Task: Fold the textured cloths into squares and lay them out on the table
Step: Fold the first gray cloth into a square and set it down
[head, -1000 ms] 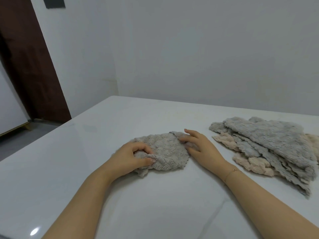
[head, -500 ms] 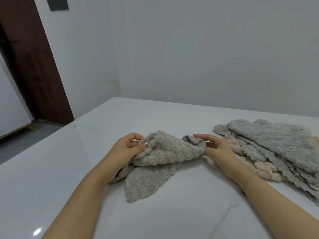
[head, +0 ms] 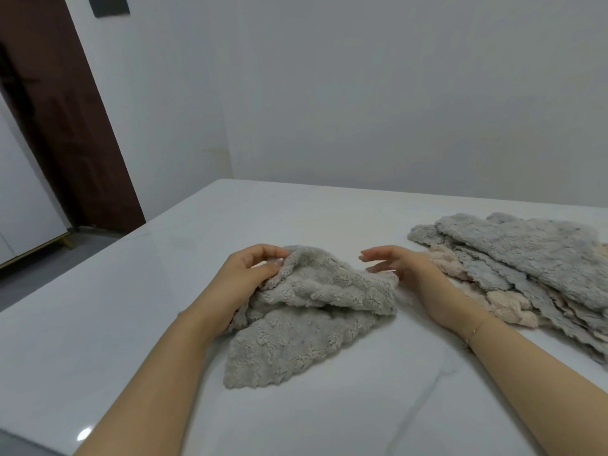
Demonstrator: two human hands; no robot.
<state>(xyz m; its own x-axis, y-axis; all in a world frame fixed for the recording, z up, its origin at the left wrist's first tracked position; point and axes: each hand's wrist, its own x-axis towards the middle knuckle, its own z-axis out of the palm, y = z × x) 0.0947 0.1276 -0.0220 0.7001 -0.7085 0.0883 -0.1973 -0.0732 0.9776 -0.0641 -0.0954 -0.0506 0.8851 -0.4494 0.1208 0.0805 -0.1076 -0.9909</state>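
Observation:
A grey textured cloth [head: 306, 324] lies loosely bunched on the white table [head: 131, 324], one corner pointing toward me. My left hand [head: 243, 281] pinches its upper left edge between thumb and fingers and lifts that edge a little. My right hand [head: 404, 274] hovers just right of the cloth with fingers spread, holding nothing; its fingertips are close to the cloth's right corner.
A pile of several grey and beige textured cloths [head: 526, 271] lies at the right of the table. The table's left edge runs diagonally, with floor and a dark brown door [head: 65, 126] beyond. A white wall stands behind the table.
The folded cloth has been pulled open and lifted by my left hand. My right hand has let go of its right corner and opened.

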